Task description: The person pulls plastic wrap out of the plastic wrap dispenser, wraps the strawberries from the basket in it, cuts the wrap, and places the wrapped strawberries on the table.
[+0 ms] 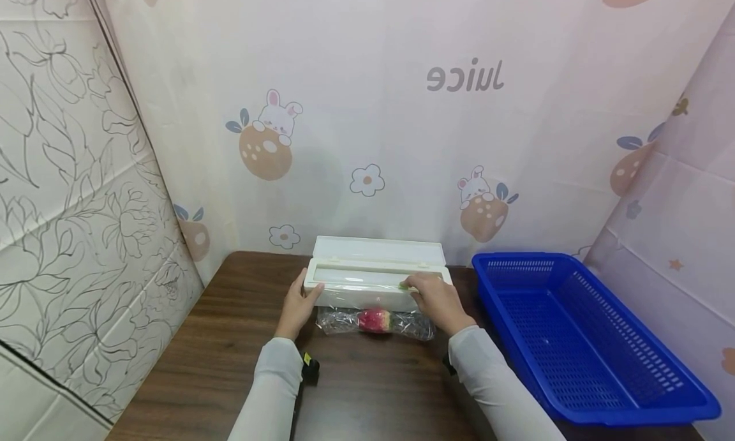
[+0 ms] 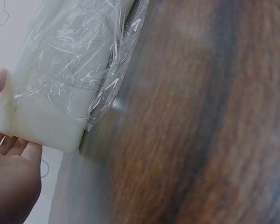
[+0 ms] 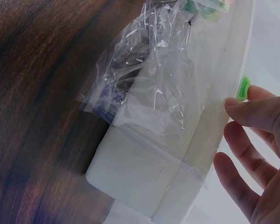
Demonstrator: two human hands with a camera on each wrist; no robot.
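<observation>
A white cling film dispenser (image 1: 367, 298) stands at the back of the table with its lid (image 1: 379, 249) raised. My left hand (image 1: 297, 308) grips its left end, thumb on top and fingers round the end wall, as the left wrist view shows. At the right part of the dispenser, my right hand (image 1: 441, 302) pinches a small green slide cutter (image 3: 243, 88) between thumb and forefinger. Clear cling film (image 2: 74, 60) drapes over the front edge. In front of the dispenser, a pink-red and pale green item (image 1: 374, 321) shows through crumpled film.
A blue slatted plastic basket (image 1: 534, 383) stands to the right on the brown wooden table (image 1: 367, 396). Behind the table hangs a printed curtain (image 1: 367, 109). A patterned panel (image 1: 74, 237) stands along the left side.
</observation>
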